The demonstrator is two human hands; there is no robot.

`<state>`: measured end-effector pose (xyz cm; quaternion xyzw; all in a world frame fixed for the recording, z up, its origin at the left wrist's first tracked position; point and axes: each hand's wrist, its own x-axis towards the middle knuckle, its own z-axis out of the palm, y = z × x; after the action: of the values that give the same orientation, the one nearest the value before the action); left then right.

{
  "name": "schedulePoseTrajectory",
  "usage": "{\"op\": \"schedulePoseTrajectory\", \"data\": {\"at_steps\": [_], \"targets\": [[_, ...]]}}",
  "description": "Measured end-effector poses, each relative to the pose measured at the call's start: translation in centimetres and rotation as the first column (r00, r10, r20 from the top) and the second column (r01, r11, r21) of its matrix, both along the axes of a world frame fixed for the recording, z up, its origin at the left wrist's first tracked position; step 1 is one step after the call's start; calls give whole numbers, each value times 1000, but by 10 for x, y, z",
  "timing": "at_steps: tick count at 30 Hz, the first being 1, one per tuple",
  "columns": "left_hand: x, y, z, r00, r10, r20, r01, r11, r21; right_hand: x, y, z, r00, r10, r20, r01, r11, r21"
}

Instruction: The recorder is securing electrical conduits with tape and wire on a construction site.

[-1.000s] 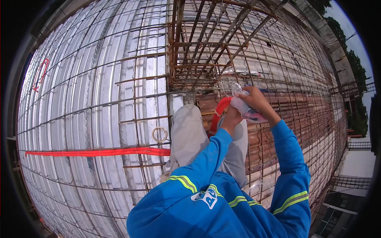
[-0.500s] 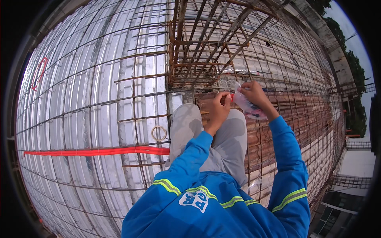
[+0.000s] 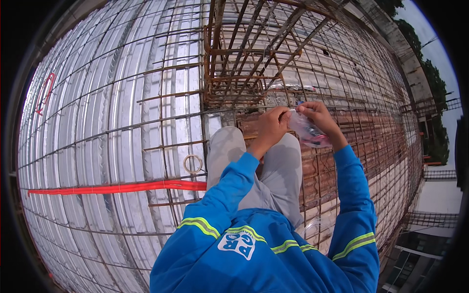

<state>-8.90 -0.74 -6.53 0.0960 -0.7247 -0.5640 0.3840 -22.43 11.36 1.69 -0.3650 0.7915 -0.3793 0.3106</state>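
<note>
In front of my knees, both hands are at a clear plastic bag with small dark and reddish things inside, too blurred to name. My left hand is closed at the bag's left upper edge, thumb and fingers pinched together. From the other side my right hand pinches the top of the bag, its fingers bent. A small blue bit shows by the right fingertips; what it belongs to cannot be made out. The bag's body hangs below my right hand, partly covered by it.
Rusty rebar mesh spreads over corrugated metal decking. Ahead rises a cage of upright bars. Red tubes lie to the left, near a pale ring. A concrete edge runs along the far right.
My left hand has shifted up to the bag's edge, and the red bit at its fingertips is out of sight. A blue bit now shows beside the right fingertips.
</note>
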Motion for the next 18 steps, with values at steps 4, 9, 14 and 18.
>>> {"op": "schedulePoseTrajectory", "data": {"at_steps": [4,9,14,18], "targets": [[33,0,-46,998,-68,1,66,961,267,-26,-1,-9,975,-142,170,140,990,20],[61,-3,-55,947,-277,163,270,961,63,-24,-16,9,1000,25,18,-27,989,144],[53,11,-47,989,-37,140,63,980,-187,-18,-25,26,984,130,-122,-102,972,210],[47,19,-36,994,74,79,-66,993,-98,-18,-28,37,915,269,-302,-230,960,160]]}}
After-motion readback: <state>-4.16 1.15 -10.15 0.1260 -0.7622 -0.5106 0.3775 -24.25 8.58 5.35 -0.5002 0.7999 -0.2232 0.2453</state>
